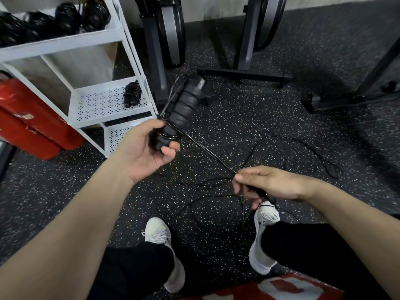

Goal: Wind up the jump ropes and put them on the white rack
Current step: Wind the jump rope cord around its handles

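Left hand grips rope handles w/ cord wrapped; right hand pinches cord.

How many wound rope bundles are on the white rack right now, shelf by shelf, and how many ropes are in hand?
Top shelf, wound bundles: at least 4, left end cut off by the frame
Middle shelf, wound bundles: 1
In hand, part wound: 1 jump rope
Total: at least 6
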`<state>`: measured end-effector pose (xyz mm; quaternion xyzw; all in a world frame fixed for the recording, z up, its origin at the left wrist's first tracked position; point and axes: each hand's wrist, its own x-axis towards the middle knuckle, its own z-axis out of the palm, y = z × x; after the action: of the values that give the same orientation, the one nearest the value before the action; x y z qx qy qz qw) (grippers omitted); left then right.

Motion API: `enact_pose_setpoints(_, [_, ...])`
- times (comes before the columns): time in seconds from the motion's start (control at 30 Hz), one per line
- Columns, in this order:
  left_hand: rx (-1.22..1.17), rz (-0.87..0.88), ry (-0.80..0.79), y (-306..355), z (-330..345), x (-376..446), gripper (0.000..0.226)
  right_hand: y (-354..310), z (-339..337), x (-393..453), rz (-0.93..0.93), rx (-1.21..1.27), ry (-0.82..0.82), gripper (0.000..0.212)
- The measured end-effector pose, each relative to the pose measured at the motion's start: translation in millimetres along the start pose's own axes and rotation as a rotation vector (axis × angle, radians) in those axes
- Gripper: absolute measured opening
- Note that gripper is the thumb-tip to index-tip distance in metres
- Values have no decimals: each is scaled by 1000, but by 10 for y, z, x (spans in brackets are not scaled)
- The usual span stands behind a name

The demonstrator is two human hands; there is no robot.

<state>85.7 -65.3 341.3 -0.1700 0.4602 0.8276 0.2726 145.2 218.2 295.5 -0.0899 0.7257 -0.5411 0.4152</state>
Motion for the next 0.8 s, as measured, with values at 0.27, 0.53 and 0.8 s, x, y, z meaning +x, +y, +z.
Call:
enact_pose_setpoints(0.27, [295, -202, -144, -71, -35, -46, 36, 65, -78, 79, 244, -136, 180, 47])
enact_pose_setpoints(0.53, [959, -339, -427, -196, 15, -48, 33, 41, -107, 151, 289, -156, 397, 30])
enact_pose_setpoints(0.8, [1313, -318, -364, -447, 20, 40, 27, -52, -61, 117, 129, -39, 411, 26])
